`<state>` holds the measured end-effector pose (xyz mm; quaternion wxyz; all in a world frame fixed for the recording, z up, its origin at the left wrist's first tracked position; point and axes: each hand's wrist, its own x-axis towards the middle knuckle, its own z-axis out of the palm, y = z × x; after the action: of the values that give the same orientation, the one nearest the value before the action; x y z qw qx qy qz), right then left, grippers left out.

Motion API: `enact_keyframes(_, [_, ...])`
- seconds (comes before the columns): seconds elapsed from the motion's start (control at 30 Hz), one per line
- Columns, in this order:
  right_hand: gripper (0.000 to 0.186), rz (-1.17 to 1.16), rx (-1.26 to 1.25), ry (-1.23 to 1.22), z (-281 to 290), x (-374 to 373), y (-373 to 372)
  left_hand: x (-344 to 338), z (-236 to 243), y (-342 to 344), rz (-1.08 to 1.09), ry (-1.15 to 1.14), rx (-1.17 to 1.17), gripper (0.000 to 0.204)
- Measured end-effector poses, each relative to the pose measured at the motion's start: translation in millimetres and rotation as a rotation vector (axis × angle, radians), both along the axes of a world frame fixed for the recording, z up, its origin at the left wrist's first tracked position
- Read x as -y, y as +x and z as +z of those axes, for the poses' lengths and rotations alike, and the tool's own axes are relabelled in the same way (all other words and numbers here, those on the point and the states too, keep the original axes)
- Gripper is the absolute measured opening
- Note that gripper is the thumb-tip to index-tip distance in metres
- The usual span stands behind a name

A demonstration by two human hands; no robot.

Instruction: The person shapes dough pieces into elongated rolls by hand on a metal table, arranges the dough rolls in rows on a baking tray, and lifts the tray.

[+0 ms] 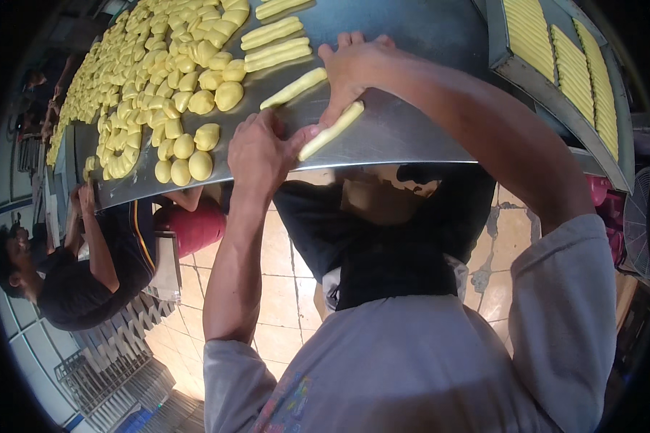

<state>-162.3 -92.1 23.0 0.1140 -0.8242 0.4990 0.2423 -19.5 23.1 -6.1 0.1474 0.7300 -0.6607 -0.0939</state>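
Two pale yellow dough sticks lie slanting on the metal table point(404, 137) before me. The nearer dough stick point(332, 131) has its lower end beside the outstretched thumb of my left hand point(258, 151), whose fingers bend near the left end of the farther dough stick point(293, 88). My right hand point(354, 68) rests palm down, fingers spread, by the farther stick's right end. Its thumb reaches toward the nearer stick; neither hand is wrapped around the dough. Other dough sticks point(278, 54) lie in a row beyond, and round dough balls point(201, 166) sit left of my left hand.
A large heap of dough pieces point(144, 65) covers the table's left side. At the right stands a metal tray point(549, 94) with rows of dough sticks. A co-worker point(97, 267) is at the left edge, near a red seat point(191, 227) and metal racks point(115, 368).
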Motion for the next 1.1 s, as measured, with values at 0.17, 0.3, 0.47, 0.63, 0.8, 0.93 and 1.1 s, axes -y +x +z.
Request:
enact_keyframes(0.17, [0.114,0.040,0.144,0.101,-1.8,20.6,-22.4,2.1,-8.0,11.6,-0.118,-0.129,0.015,0.057])
enact_keyframes(0.3, [0.107,0.084,0.109,0.060,-3.3,11.2,-22.4,5.6,5.1,-3.7,-0.037,0.023,-0.010,0.058])
enact_keyframes(0.47, [0.092,0.018,0.209,0.009,-9.0,19.2,-22.9,11.1,-7.2,12.9,-0.167,-0.189,0.056,0.061])
enact_keyframes(0.63, [0.078,0.042,0.267,-0.027,-20.2,13.5,-41.4,5.5,-9.7,7.4,-0.073,-0.185,0.006,0.058])
enact_keyframes(0.8, [0.068,-0.002,0.368,0.011,-20.8,22.4,-50.0,4.7,-12.2,10.5,-0.109,-0.280,0.117,0.052])
enact_keyframes(0.93, [0.073,-0.051,0.347,-0.037,-24.0,10.1,-49.9,3.2,-22.0,17.4,-0.121,-0.305,0.009,0.049])
enact_keyframes(1.1, [0.026,0.031,0.801,0.249,-16.5,14.7,-65.8,-17.0,-2.0,10.1,-0.221,-0.185,-0.140,0.037])
